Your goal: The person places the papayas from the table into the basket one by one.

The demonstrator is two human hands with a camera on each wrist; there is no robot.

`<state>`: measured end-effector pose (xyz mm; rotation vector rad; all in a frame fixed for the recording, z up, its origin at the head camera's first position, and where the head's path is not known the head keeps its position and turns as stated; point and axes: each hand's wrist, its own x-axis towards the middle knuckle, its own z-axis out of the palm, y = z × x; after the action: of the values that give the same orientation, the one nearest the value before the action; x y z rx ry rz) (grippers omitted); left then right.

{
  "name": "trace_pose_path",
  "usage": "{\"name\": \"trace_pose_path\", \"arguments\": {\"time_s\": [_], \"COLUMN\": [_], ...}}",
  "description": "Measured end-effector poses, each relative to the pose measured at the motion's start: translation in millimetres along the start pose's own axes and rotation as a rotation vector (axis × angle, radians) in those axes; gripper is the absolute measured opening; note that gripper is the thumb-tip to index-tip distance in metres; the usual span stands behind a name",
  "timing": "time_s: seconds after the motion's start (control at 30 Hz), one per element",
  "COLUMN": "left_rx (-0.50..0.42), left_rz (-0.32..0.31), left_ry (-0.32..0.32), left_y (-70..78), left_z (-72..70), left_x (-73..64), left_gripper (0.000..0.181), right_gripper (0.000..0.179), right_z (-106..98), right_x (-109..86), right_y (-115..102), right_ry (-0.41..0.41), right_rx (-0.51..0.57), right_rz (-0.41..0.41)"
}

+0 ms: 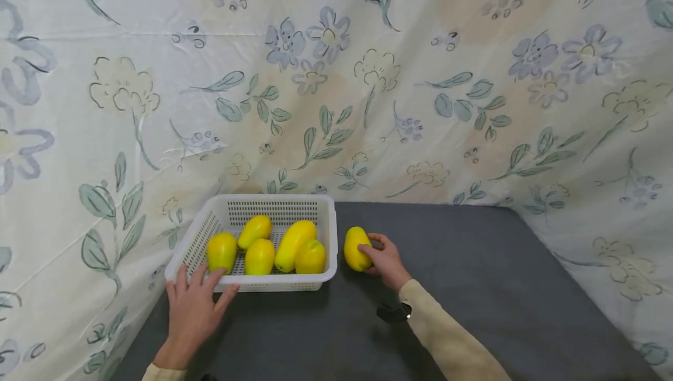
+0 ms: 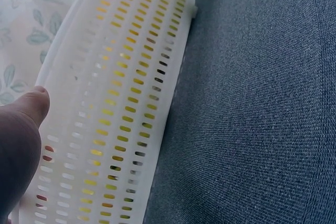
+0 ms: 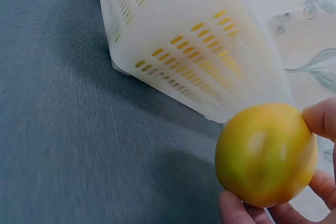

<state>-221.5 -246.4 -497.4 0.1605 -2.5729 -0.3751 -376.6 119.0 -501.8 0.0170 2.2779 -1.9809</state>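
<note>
A white plastic basket (image 1: 247,279) with slotted walls stands at the back left of the dark table, holding several yellow mangoes (image 1: 260,257). My left hand (image 1: 194,311) grips its front left rim, fingers over the edge and thumb (image 2: 32,105) on the outside. Reddish patches show through the slots by that hand. Just right of the basket, my right hand (image 1: 386,261) holds another yellow mango (image 1: 356,249) between thumb and fingers. Close up in the right wrist view, this mango (image 3: 265,156) is yellow-orange with a greenish tinge, its rounded end facing the camera.
Dark grey cloth (image 1: 473,264) covers the tabletop and extends right of the basket. Behind the table hangs a pale floral curtain (image 1: 326,77), which also runs down both sides. A black wrist device (image 1: 394,312) sits below the right cuff.
</note>
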Motion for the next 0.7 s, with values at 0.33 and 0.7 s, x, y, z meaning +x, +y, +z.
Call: {"name": "trace_pose_path", "arguments": {"time_s": [0.33, 0.7], "left_rx": [-0.012, -0.002], "left_rz": [0.012, 0.010], "left_ry": [-0.003, -0.011], "left_y": [-2.4, -2.7], "left_z": [3.9, 1.5], "left_x": [-1.0, -1.4], "left_gripper": [0.049, 0.050], "right_gripper": [0.063, 0.072], "right_z": [-70, -128], "right_x": [-39.2, -64.0], "right_y": [-9, 11], "right_ry": [0.001, 0.048], "right_rx": [0.092, 0.115], "right_rz": [0.031, 0.059]}}
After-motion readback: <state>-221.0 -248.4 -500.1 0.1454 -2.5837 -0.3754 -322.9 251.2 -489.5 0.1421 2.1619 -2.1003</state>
